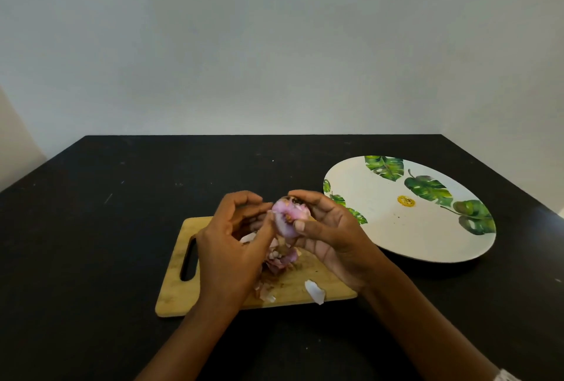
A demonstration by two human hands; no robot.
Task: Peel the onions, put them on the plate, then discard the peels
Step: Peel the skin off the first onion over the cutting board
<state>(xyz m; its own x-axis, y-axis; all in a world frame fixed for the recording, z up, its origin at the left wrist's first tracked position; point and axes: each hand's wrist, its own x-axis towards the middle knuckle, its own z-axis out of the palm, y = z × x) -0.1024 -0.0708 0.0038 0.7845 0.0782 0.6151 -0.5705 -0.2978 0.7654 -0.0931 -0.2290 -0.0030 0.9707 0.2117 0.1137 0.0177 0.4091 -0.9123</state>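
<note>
**Onion held in both hands above the board**

Item 1. Pale purple, partly peeled round onion point(290, 218): held in the air above the far edge of the board. Brown scraps cling to its top, and its underside is hidden by fingers.

Item 2. Right hand point(331, 235): fingers curl over the onion's top and the thumb presses on its near face.

Item 3. Left hand point(233, 242): fingers are curled and the thumb tip meets the onion's left edge. It is hard to make out whether a strip of skin is caught there.

Item 4. Rectangular light wooden cutting board point(175, 284) with a slot handle at the left, lying on the worktop and largely covered by the wrists.

Item 5. Heap of purple and white onion peels point(282, 260) on the board, partly hidden behind the left hand. One loose white peel piece point(315, 291) sits at the near edge.

Item 6. Round white plate point(381, 228) with green leaf prints and a small yellow mark, to the right of the board.

Item 7. Black worktop point(91, 228), cut off at the frame's sides.
</note>
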